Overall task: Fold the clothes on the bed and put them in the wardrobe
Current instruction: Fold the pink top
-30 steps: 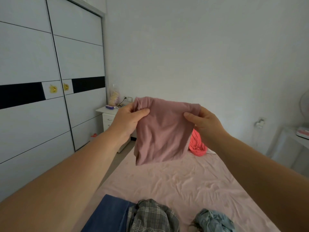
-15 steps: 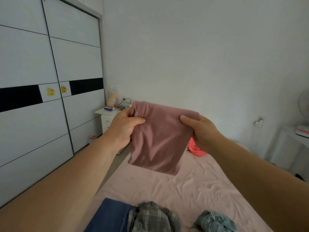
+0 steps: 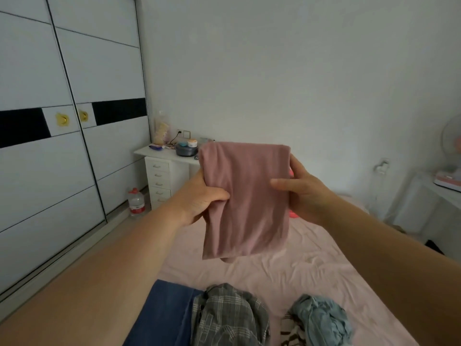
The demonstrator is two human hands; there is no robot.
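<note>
Head view: left hand [image 3: 199, 198] and right hand [image 3: 303, 193] pinch a folded pink cloth [image 3: 245, 198] mid-frame, hiding their fingers and most of a red garment [image 3: 293, 215] behind.

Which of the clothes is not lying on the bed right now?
The dusty pink folded garment: both hands hold it in the air, while the blue denim piece, grey plaid shirt and light blue crumpled cloth lie on the bed.

This is a bedroom in a home. A bed with a wrinkled pink sheet [image 3: 287, 278] fills the lower centre of the frame, a white sliding-door wardrobe [image 3: 50, 158] with gold handles covers the left, and a small white drawer unit [image 3: 162, 181] cluttered with toiletries stands against the far wall.
</note>
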